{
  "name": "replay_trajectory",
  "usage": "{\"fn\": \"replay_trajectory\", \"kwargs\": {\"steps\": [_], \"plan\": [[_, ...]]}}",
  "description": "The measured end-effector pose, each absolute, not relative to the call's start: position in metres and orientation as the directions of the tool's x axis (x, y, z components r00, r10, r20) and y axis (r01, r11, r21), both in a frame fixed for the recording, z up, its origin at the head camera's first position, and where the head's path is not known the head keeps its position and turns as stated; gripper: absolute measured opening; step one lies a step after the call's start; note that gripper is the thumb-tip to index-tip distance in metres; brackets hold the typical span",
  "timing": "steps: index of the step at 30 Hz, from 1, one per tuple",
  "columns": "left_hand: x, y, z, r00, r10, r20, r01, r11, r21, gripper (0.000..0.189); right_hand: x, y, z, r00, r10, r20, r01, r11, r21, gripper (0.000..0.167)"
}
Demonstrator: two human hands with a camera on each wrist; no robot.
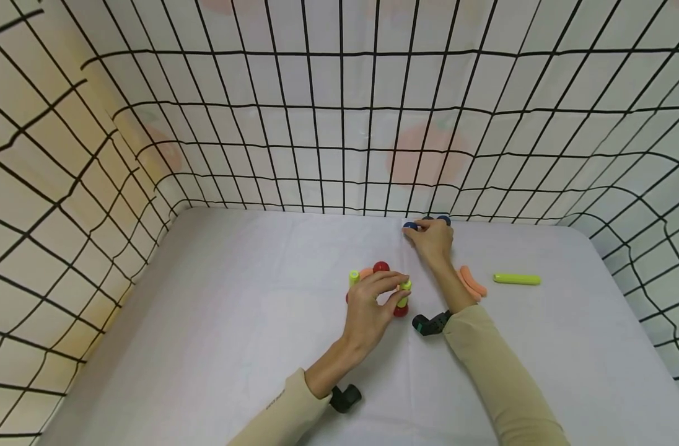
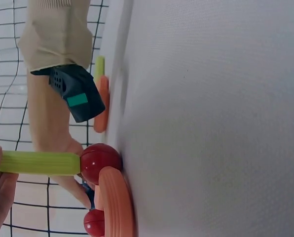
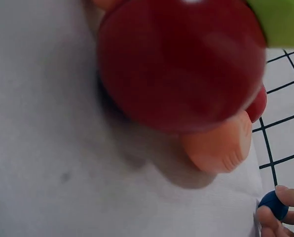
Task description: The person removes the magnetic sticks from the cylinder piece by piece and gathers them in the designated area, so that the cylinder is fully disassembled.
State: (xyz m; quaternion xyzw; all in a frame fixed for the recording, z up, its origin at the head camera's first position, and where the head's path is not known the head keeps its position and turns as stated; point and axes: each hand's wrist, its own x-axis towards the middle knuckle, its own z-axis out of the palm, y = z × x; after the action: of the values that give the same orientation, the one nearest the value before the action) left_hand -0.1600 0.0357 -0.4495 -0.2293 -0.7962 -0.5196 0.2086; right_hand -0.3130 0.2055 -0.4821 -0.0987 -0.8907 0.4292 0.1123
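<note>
My left hand [image 1: 367, 310] pinches the top of an upright yellow-green rod [image 2: 41, 163], part of a small built structure. The rod's lower end meets a red ball [image 2: 100, 163], and a curved orange piece [image 2: 118, 207] lies against that ball. Another yellow-green rod [image 1: 354, 278] stands on the structure's left side, and a second red ball [image 1: 381, 267] is at its back. At the far edge of the table, my right hand [image 1: 433, 241] holds a blue ball [image 3: 274, 205] between thumb and fingers. A further blue ball [image 1: 444, 220] sits just beyond that hand.
Curved orange pieces [image 1: 472, 284] lie beside my right forearm, and a loose yellow-green rod [image 1: 516, 279] lies to their right. The white table [image 1: 233, 322] is bordered by a black wire grid [image 1: 339, 148] at the back and sides. Each wrist carries a black camera [image 1: 430, 323].
</note>
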Motion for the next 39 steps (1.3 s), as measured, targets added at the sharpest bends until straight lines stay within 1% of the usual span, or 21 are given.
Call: {"fn": "replay_trajectory", "kwargs": {"steps": [4, 9, 17, 21, 24, 28, 33, 36, 39], "plan": [[-0.160, 0.036, -0.450, -0.808, 0.156, 0.568, 0.583, 0.350, 0.733, 0.024, -0.314, 0.207, -0.482, -0.963, 0.257, 0.087, 0.076, 0.564, -0.822, 0.040], [-0.159, 0.038, -0.450, -0.801, 0.158, 0.577, 0.593, 0.343, 0.729, 0.026, -0.315, 0.211, -0.483, -0.961, 0.270, 0.055, 0.089, 0.495, -0.864, 0.043], [-0.158, 0.039, -0.449, -0.824, 0.156, 0.545, 0.565, 0.307, 0.766, 0.027, -0.316, 0.215, -0.483, -0.966, 0.255, 0.035, 0.088, 0.458, -0.885, 0.047], [-0.158, 0.039, -0.449, -0.819, 0.155, 0.553, 0.573, 0.299, 0.763, 0.027, -0.309, 0.217, -0.475, -0.974, 0.222, 0.037, 0.066, 0.442, -0.894, 0.050], [-0.157, 0.040, -0.449, -0.819, 0.155, 0.552, 0.572, 0.299, 0.764, 0.028, -0.293, 0.218, -0.462, -0.985, 0.169, 0.023, 0.057, 0.451, -0.891, 0.051], [-0.156, 0.040, -0.450, -0.838, 0.155, 0.523, 0.544, 0.298, 0.784, 0.031, -0.261, 0.221, -0.442, -0.998, 0.057, 0.023, 0.008, 0.482, -0.876, 0.051], [-0.154, 0.040, -0.451, -0.852, 0.151, 0.501, 0.522, 0.311, 0.795, 0.032, -0.217, 0.223, -0.423, -0.989, -0.103, 0.105, -0.143, 0.488, -0.861, 0.045], [-0.155, 0.039, -0.451, -0.851, 0.152, 0.503, 0.524, 0.320, 0.789, 0.032, -0.194, 0.223, -0.417, -0.969, -0.188, 0.160, -0.234, 0.490, -0.839, 0.037], [-0.156, 0.038, -0.452, -0.847, 0.154, 0.509, 0.529, 0.330, 0.782, 0.030, -0.178, 0.222, -0.417, -0.945, -0.249, 0.213, -0.312, 0.490, -0.814, 0.031]]}}
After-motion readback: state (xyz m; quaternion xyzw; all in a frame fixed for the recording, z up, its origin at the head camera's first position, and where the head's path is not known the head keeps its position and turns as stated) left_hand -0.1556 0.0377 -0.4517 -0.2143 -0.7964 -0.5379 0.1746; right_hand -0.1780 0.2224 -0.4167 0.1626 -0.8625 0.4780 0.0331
